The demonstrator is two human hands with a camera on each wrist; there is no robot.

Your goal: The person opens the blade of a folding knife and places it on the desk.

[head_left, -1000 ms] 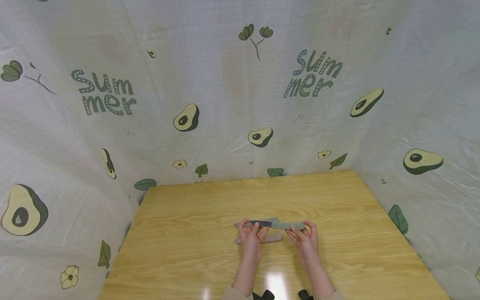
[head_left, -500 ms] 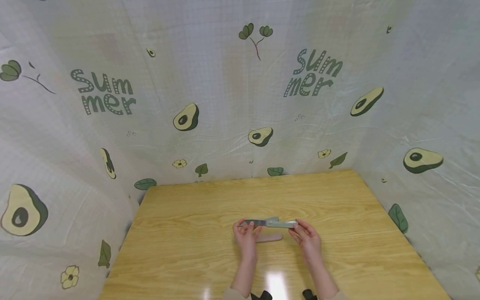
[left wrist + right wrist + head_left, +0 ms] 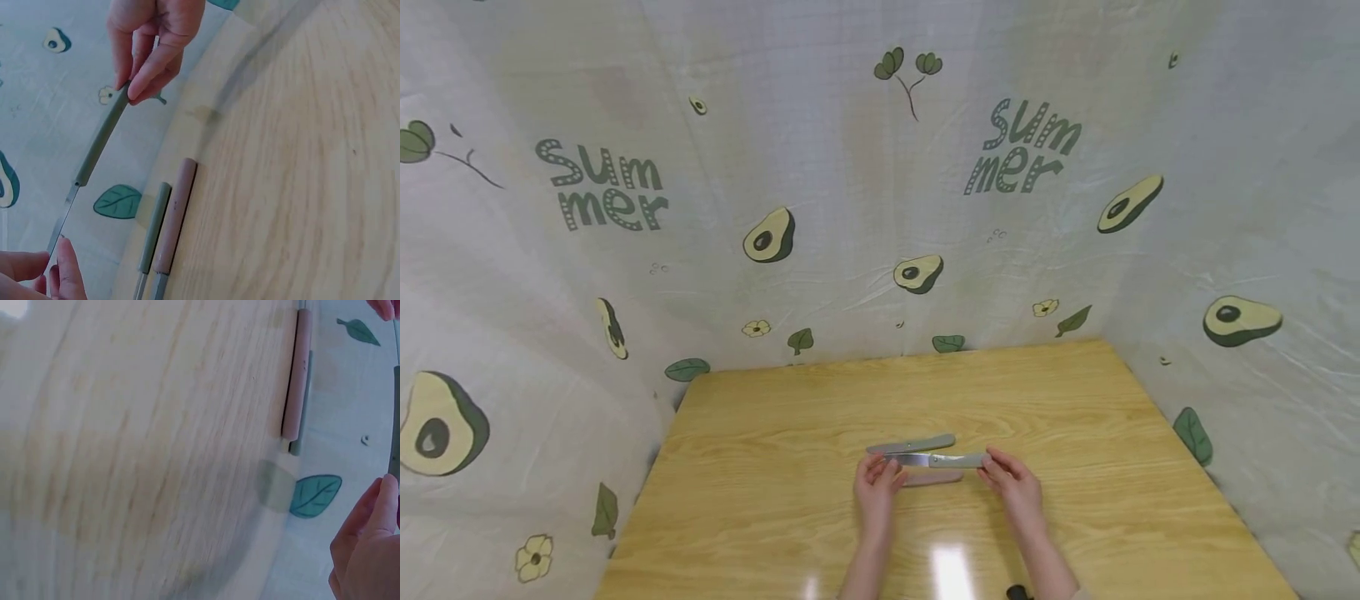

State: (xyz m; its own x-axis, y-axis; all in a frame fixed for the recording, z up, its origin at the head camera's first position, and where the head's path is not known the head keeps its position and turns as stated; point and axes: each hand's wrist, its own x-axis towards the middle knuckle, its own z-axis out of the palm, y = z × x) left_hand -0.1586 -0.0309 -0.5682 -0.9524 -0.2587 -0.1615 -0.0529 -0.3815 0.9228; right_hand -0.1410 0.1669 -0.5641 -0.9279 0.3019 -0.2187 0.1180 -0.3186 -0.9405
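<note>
A folding knife with a green handle (image 3: 958, 461) is held up level over the table, its metal blade (image 3: 913, 459) out in line with the handle. My left hand (image 3: 875, 490) pinches the blade near its tip. The handle's far end is pinched by my right hand (image 3: 1015, 490), between thumb and fingers. Beneath lie two more knives on the tabletop: one with a green handle (image 3: 154, 228) and one with a pink handle (image 3: 178, 215), side by side. In the head view my left hand hides the pink knife's blade.
The wooden table (image 3: 760, 450) has a bright glare patch near its front. A pale cloth (image 3: 850, 167) printed with avocados and leaves hangs round its back and sides. A small black object (image 3: 1017, 592) shows by the right forearm.
Both hands have shifted left with the knife and then come a little nearer, uncovering the green knife lying behind. My right hand's hold has moved out to the handle's end.
</note>
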